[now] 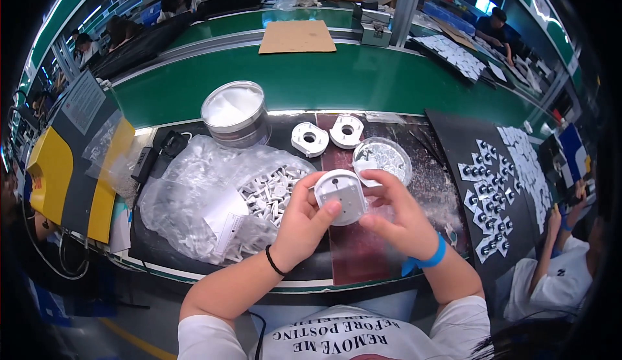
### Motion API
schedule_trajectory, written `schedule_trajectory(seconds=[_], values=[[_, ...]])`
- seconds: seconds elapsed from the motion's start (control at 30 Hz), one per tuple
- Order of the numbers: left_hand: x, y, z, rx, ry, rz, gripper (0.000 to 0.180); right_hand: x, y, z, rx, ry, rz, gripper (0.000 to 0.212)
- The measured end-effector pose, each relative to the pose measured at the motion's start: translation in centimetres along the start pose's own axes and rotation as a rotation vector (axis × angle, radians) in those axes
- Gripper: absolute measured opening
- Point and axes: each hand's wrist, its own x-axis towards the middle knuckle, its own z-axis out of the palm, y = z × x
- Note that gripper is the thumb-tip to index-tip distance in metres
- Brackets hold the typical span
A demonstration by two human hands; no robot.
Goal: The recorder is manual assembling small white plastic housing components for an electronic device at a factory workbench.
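Over the table's front middle, my left hand grips a round white plastic housing with one flat side, its thumb on the face. The face has a dark hole near the top and several small holes. My right hand is curled at the housing's right edge, thumb and index finger against it. Something small and white shows by that index fingertip; its kind is unclear. Beyond my hands lie a white ring-shaped part and a second ring-shaped part. A clear round dish of small shiny pieces stands behind my right hand.
On the left, a plastic bag spills many small white-grey plastic parts. Behind it stands a clear round tub. A yellow-and-grey machine borders the left. On the right, a black board carries metal-topped pieces; a co-worker's arms are beyond.
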Motion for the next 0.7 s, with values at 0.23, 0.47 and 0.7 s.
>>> schedule_trajectory(seconds=[0.23,0.47,0.7], values=[[-0.5,-0.5,-0.6,0.111,-0.129,0.084,0.068,0.1,3.3,1.8,0.63,-0.011,0.138,0.054],[-0.9,-0.4,-0.1,-0.039,-0.298,-0.206,0.101,-1.0,4.4,3.1,1.17,-0.324,0.431,0.06],[-0.9,0.6,0.6,0.052,-0.194,-0.212,0.087,-0.9,4.4,2.2,0.957,-0.292,0.473,0.051]])
